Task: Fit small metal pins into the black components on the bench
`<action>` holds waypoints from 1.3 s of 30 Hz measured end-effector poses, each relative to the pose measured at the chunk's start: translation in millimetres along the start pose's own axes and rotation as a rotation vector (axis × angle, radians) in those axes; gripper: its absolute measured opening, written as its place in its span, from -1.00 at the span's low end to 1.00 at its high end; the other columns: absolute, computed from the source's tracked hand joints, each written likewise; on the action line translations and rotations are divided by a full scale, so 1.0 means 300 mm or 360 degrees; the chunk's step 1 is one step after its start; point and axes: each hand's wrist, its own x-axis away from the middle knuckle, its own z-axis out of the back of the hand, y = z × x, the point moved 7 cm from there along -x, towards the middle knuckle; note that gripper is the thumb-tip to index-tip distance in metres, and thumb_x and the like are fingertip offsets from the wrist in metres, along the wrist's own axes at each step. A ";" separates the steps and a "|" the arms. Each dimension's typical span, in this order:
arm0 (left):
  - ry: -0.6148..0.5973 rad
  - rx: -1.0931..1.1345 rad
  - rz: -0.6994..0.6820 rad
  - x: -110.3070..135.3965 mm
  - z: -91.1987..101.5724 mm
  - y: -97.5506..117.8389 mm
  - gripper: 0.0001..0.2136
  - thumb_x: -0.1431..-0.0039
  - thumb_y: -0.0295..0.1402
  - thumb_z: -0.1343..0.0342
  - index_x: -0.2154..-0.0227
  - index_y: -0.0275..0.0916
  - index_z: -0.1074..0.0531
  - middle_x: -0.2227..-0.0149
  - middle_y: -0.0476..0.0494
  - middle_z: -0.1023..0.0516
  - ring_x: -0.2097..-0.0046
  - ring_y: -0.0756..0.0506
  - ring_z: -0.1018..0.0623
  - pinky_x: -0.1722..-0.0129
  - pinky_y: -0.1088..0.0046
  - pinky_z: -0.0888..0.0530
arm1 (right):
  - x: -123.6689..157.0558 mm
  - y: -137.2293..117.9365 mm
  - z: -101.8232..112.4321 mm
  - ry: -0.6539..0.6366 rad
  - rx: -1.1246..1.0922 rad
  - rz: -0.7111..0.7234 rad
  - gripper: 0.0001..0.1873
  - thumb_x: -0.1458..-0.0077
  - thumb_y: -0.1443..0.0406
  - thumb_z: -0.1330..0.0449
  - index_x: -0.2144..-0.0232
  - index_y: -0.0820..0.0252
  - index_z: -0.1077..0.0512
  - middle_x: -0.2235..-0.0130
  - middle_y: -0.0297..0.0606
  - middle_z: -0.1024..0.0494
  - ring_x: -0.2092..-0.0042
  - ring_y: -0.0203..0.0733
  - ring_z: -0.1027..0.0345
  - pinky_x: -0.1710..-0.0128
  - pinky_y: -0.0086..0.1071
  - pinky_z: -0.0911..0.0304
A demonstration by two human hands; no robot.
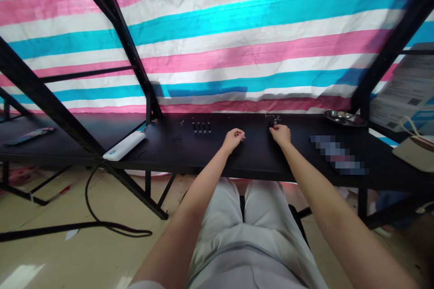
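On the black tabletop, my left hand [233, 140] is closed, its fingers curled together just above the surface. Whatever may be inside those fingers is hidden. My right hand [281, 134] pinches at the near side of a group of small dark cylinders [271, 123]; what is between the fingertips is too small to make out. Behind that group lie several tiny pale pieces [271, 116]. Left of my left hand, several dark cylinders with light ends [201, 128] are lined up in a row. Small whitish scraps [182, 122] lie farther left.
A white power strip [125, 146] rests by the left frame post. At the back right is a shiny metal dish [346, 118], with a pixelated flat object [337, 154] nearer me. A beige bag [415, 151] stands at the right edge. Striped sheeting [237, 49] hangs behind the black table [190, 158].
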 end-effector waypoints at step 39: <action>-0.0003 -0.0063 0.0015 -0.001 -0.004 -0.008 -0.99 -0.01 -0.51 -0.09 0.47 -0.34 -0.39 0.54 -0.03 -0.46 0.50 0.09 -0.41 0.38 0.54 -0.35 | -0.079 0.042 0.007 -0.0126 0.0266 0.0056 -0.67 0.08 0.15 -0.25 0.27 0.22 -0.55 0.24 -0.06 -0.56 0.17 -0.08 -0.42 0.20 -0.33 -0.28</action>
